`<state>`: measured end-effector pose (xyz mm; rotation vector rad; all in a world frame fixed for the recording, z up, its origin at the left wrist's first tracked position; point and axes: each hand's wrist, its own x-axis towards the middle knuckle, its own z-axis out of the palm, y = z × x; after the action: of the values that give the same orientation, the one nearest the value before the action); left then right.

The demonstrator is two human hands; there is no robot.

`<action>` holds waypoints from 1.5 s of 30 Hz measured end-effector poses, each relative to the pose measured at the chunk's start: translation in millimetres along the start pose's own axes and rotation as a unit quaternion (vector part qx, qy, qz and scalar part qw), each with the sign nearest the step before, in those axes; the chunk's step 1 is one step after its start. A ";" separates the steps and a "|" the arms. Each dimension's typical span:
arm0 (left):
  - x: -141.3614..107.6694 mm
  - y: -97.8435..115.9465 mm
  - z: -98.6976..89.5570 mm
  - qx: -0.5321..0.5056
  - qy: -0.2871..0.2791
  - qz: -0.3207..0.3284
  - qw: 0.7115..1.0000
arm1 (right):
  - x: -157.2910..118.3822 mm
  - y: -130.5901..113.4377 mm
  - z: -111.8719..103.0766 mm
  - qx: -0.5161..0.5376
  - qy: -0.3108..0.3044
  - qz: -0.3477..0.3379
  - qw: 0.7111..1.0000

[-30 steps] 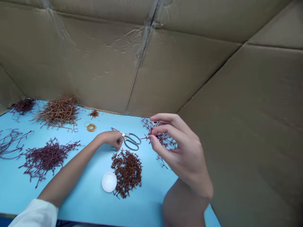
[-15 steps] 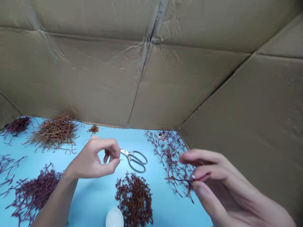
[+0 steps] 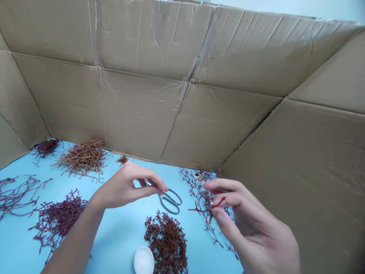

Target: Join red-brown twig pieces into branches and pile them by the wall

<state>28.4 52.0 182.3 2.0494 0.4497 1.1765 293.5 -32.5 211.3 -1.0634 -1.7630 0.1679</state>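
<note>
My right hand (image 3: pixel 251 224) pinches a thin reddish-brown branched twig (image 3: pixel 196 210) between thumb and fingers. One end of the twig points left. Behind that hand, a loose spread of dark red branching sprigs (image 3: pixel 192 182) lies on the blue surface, partly covered. My left hand (image 3: pixel 125 186) has thumb and forefinger pressed together; what they hold, if anything, is too small to make out. Just beyond those fingertips lie scissors (image 3: pixel 178 200) with grey loop handles, their blades mostly hidden by the hand. Below sits a heap of dark brown twig pieces (image 3: pixel 167 243).
A white round dish (image 3: pixel 144 260) stands at the near edge beside the brown heap. To the left are a purple twig pile (image 3: pixel 64 217), loose purple strands (image 3: pixel 23 194), a tan-brown pile (image 3: pixel 85 156) and a small dark pile (image 3: pixel 48 147). Cardboard walls (image 3: pixel 142 102) enclose the blue surface.
The view has tilted up and shifted left. My left hand has moved rightward over the scissors, closer to my right hand, which still pinches the twig.
</note>
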 end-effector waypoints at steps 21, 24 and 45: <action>-10.4 12.3 2.8 0.113 0.010 -0.030 0.993 | -4.4 19.7 -2.1 -0.025 -0.030 0.022 0.999; -10.2 14.8 6.0 0.066 0.053 -0.012 0.996 | -3.6 14.9 -0.2 -0.024 -0.037 0.012 0.999; 11.4 10.6 56.8 -0.087 0.136 -0.024 0.987 | -3.9 0.0 27.4 0.180 -0.022 0.077 0.981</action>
<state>82.1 28.2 178.5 1.7286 0.5048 1.4211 271.5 -25.7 195.9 -0.9335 -1.6116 0.5872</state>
